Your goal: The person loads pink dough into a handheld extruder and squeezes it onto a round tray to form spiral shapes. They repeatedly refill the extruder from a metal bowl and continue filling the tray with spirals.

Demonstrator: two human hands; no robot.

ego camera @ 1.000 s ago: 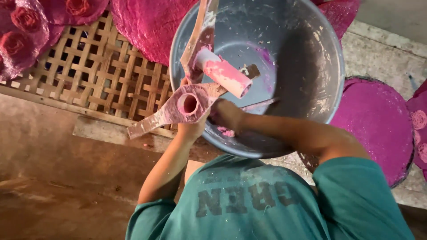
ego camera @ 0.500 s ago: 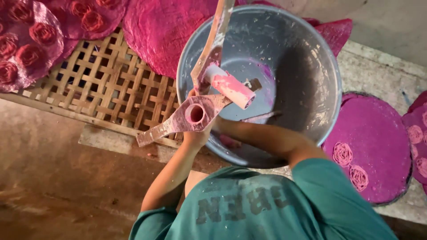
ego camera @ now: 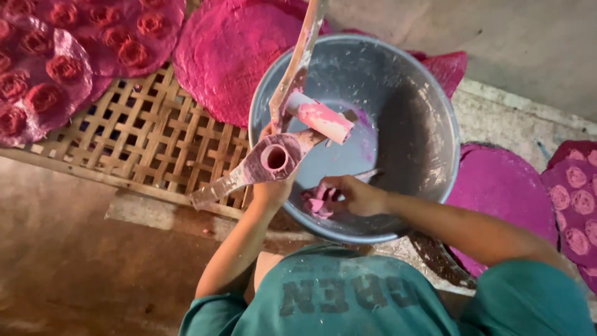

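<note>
My left hand (ego camera: 271, 191) is shut on a pink-smeared press tool (ego camera: 273, 158) with a round tube opening and long wooden handles, held over the near rim of a grey metal bucket (ego camera: 429, 155). One handle (ego camera: 300, 56) rises over the bucket, and a paste-coated cylinder (ego camera: 320, 119) sticks out to the right. My right hand (ego camera: 353, 196) is inside the bucket at its near wall, fingers closed on a lump of pink paste (ego camera: 316, 204). Pink residue covers the bucket's bottom.
A woven bamboo rack (ego camera: 149, 137) lies to the left, bearing round magenta sheets (ego camera: 230, 56) and sheets with rose-shaped pieces (ego camera: 62, 68). More magenta discs (ego camera: 504, 193) lie on the concrete ledge to the right. Bare brown floor (ego camera: 74, 261) is at lower left.
My right hand has dropped from beside the tool to the bucket's near wall and now grips pink paste. The left hand still holds the tool. The view has shifted slightly.
</note>
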